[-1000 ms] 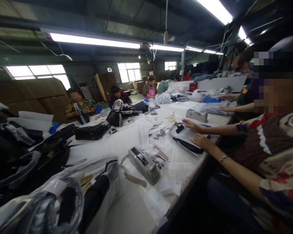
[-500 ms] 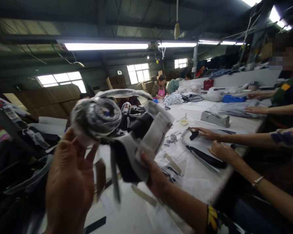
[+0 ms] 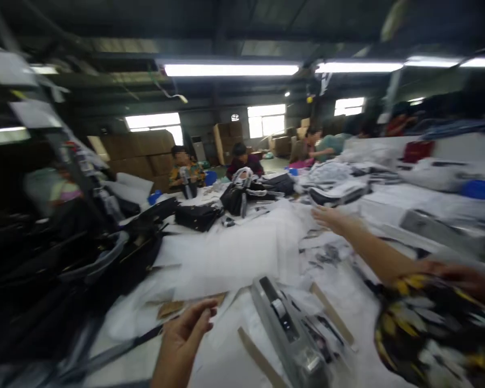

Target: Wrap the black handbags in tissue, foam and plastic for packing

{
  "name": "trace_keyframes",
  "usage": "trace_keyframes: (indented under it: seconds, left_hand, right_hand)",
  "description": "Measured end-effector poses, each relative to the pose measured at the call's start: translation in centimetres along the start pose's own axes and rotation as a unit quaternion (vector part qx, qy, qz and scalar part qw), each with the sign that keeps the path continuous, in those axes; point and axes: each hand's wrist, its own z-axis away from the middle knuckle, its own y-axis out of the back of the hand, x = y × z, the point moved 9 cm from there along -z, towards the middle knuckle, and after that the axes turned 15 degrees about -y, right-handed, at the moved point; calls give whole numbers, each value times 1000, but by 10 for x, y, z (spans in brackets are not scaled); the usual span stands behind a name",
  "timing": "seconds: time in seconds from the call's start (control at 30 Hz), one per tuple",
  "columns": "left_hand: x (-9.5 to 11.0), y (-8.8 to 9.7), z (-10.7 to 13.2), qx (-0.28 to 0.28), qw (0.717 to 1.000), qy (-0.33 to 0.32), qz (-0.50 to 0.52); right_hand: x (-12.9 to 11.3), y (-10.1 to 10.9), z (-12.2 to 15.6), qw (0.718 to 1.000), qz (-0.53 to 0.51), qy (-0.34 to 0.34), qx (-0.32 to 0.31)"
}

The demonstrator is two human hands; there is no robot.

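Observation:
My left hand [image 3: 188, 331] is low over the table with its fingers loosely bent, thumb and fingertips a little apart, and nothing in it. My right hand [image 3: 331, 218], below a floral sleeve [image 3: 424, 323], reaches forward over the table; blur softens its fingers, which look stretched out and free. Just beyond it is a black bag with white wrapping [image 3: 339, 193], apart from the fingertips as far as I can see. White wrapping sheets [image 3: 234, 258] lie between the hands. Right of my left hand sits a long grey tape dispenser [image 3: 286, 328].
Black bags [image 3: 198, 215] lie at the middle, and a dark heap of bags [image 3: 117, 280] fills the left. Card strips [image 3: 333, 315] surround the dispenser. Another person's hand [image 3: 448, 269] is close by my right forearm. Several people sit across the table.
The black bag with white wrapping has left both hands and is now farther off on the right. My left hand has dropped, my right arm has stretched forward, and the view has swung left.

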Motion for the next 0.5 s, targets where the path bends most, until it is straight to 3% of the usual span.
trace_keyframes:
  seconds: [0.1, 0.17, 0.23, 0.3, 0.37, 0.5]
  left_hand:
    - [-20, 12, 15, 9, 999, 26, -21]
    - [-30, 22, 20, -8, 998, 27, -59]
    - [-34, 36, 19, -33, 993, 9, -117]
    - [-33, 57, 9, -43, 983, -13, -178]
    - [-28, 90, -13, -28, 971, -30, -237]
    - [-13, 181, -84, 32, 914, -60, -400]
  right_hand:
    - [46, -67, -2, 989, 74, -45, -123]
    - [66, -118, 12, 957, 160, -32, -239]
    - [75, -159, 38, 917, 231, 7, -325]
    - [72, -188, 69, 886, 274, 50, -372]
    - [63, -210, 102, 862, 301, 93, -396]
    - [50, -234, 163, 821, 351, 193, -406]
